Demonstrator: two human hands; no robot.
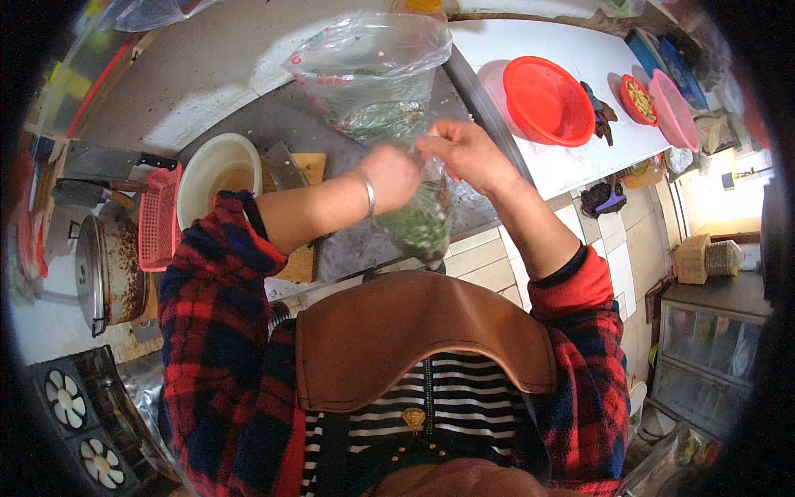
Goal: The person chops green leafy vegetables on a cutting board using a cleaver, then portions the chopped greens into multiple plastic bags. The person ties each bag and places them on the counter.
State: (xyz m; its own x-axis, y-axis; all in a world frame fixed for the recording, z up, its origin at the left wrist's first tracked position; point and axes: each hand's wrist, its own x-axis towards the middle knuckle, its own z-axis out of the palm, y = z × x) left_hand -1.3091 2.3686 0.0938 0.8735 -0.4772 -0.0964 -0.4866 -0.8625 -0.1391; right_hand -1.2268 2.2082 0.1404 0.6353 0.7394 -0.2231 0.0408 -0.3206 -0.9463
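Both hands meet at the gathered neck of a clear plastic bag of chopped greens (417, 227), which hangs below them at the counter's near edge. My left hand (392, 177), wearing a silver bangle, is blurred at the bag's neck; its fingers are hidden, so its grip cannot be told. My right hand (463, 155) pinches the bag's top between thumb and fingers. Just beyond them, a larger clear plastic bag (372, 68) with red print stands with a wide mouth and holds more chopped greens. A cleaver (286, 166) lies on a wooden cutting board (304, 264) to the left.
Left of the board are a pale basin (253, 152), a pink plastic basket (158, 217) and a large lidded metal pot (115, 267). On the white table (559, 174) at right stand a red colander (546, 102), a small red bowl (636, 99) with yellowish pieces and a pink basin (674, 112).
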